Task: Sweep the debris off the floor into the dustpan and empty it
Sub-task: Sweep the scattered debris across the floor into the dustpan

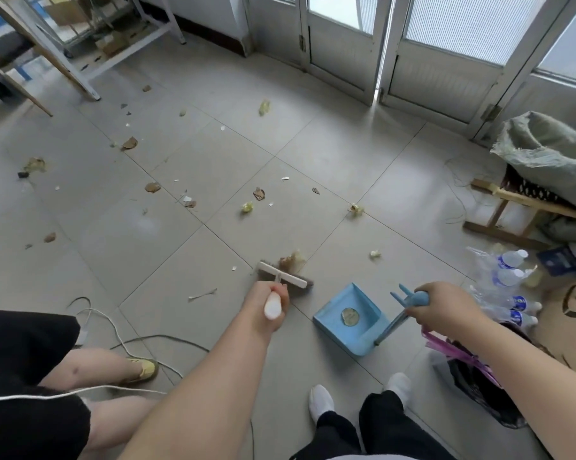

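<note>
Head view: hands clamped; left hand on one broom, right hand on one dustpan

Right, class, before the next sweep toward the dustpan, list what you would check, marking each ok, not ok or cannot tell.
1. Left hand grip on broom: ok, fingers curled round the handle.
2. Right hand grip on dustpan handle: ok.
3. Clump against the broom head: ok, on its far side.
4. Dustpan lip flat on floor: cannot tell.
5. Cable apart from broom: ok, lying to its left.
6. Floor cleared: not ok, scraps lie scattered.
</note>
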